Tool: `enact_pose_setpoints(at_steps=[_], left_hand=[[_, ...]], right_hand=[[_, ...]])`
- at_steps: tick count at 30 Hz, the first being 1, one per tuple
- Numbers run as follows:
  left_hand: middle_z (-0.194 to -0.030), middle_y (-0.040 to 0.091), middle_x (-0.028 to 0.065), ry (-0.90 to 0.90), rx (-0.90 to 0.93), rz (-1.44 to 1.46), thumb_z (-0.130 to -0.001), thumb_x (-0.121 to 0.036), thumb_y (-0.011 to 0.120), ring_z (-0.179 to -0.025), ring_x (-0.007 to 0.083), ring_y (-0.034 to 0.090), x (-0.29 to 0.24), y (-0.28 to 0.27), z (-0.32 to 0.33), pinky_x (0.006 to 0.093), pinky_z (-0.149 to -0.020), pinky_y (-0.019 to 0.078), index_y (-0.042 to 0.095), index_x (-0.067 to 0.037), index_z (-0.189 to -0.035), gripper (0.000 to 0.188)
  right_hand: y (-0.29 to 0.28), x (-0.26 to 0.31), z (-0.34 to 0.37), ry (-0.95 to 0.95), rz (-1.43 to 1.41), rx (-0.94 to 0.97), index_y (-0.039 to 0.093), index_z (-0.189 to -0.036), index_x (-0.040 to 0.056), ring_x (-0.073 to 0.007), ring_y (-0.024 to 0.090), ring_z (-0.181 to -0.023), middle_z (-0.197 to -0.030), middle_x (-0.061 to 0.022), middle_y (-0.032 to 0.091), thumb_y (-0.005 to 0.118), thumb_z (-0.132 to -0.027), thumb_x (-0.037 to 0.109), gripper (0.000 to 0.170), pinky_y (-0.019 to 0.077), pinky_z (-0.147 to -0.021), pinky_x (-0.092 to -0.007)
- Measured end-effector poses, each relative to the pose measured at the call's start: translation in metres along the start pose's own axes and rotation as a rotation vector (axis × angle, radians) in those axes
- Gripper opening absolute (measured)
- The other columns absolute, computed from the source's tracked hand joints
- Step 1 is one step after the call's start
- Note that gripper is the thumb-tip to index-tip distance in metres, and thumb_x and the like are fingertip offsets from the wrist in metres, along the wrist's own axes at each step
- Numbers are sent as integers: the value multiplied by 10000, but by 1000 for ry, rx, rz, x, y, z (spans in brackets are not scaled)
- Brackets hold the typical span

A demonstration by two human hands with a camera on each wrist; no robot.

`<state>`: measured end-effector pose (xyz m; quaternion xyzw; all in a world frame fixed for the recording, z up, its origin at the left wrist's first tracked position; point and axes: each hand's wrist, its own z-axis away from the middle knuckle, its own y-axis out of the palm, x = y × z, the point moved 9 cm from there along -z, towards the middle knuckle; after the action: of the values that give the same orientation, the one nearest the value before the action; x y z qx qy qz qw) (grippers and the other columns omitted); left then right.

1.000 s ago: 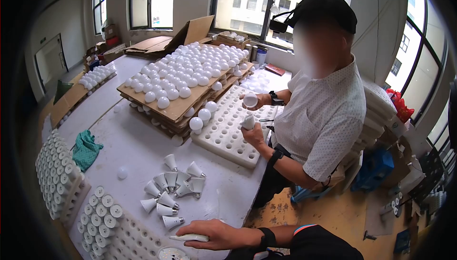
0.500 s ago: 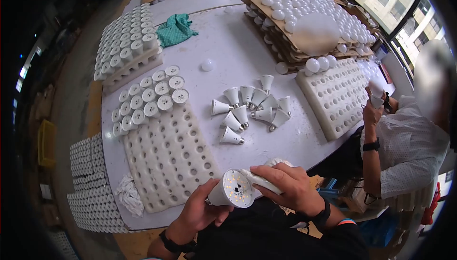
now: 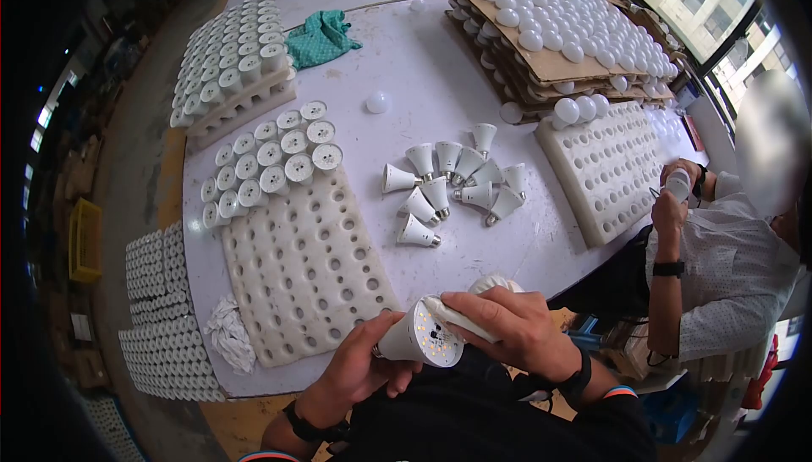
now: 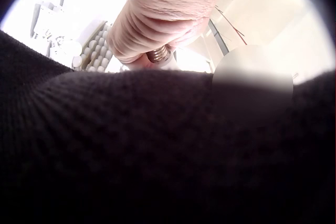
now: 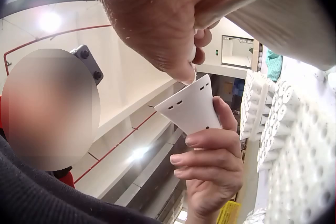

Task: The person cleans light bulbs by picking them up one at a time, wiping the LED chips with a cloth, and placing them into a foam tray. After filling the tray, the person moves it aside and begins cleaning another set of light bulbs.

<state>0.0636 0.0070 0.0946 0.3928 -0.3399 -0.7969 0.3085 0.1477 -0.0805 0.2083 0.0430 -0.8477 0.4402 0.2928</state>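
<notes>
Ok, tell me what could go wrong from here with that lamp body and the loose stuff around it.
The white tube in the right hand sits at the rim of the lamp body, so a slip might smear or scuff the exposed LED board. The left hand holds the body raised, so a weak grip could drop it. The loose globe on the table might roll if knocked.

No readable text, labels, brands, numbers or signs in any view.
</notes>
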Motion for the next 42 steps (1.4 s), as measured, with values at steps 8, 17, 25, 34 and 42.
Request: enact_pose_setpoints(at_steps=[8,17,25,34,42], left_hand=[[-892,587,162,132,-22,-128,-891,-369,385,-648,205,611,-11,-1,3,260,-490,502,431,16,-1160,472],[-1104,513,146,473,-64,-370,-784,-176,624,-983,201,528,-32,1,14,316,-775,490,386,15,-1218,531],[-1079,508,147,758,-104,-615,-672,-19,709,-1005,215,517,-52,8,28,336,-841,450,211,-76,-1327,825],[-1054,528,112,1110,11,-1070,-666,-42,721,-962,295,554,-63,25,45,420,-823,474,229,-203,-1327,839],[-999,536,126,809,-237,-516,-795,-204,606,-816,238,591,-67,-28,-16,319,-686,507,335,-23,-1215,532]], right_hand=[[-5,3,-3,19,40,-14,595,-950,75,-159,535,-502,-632,-21,504,726,-620,98,356,427,-428,-270],[0,1,-2,17,21,69,511,-817,75,-184,512,-479,-643,-36,448,662,-677,146,218,401,-390,-308],[0,-2,-3,99,-118,117,496,-762,76,-220,527,-498,-654,-42,480,671,-683,179,218,418,-397,-315],[6,-11,-3,308,-474,255,558,-794,38,-302,548,-593,-688,-113,547,632,-713,152,158,441,-535,-356],[1,-48,23,704,-779,153,591,-894,33,-87,556,-630,-700,-60,580,575,-819,177,163,430,-563,-243]])
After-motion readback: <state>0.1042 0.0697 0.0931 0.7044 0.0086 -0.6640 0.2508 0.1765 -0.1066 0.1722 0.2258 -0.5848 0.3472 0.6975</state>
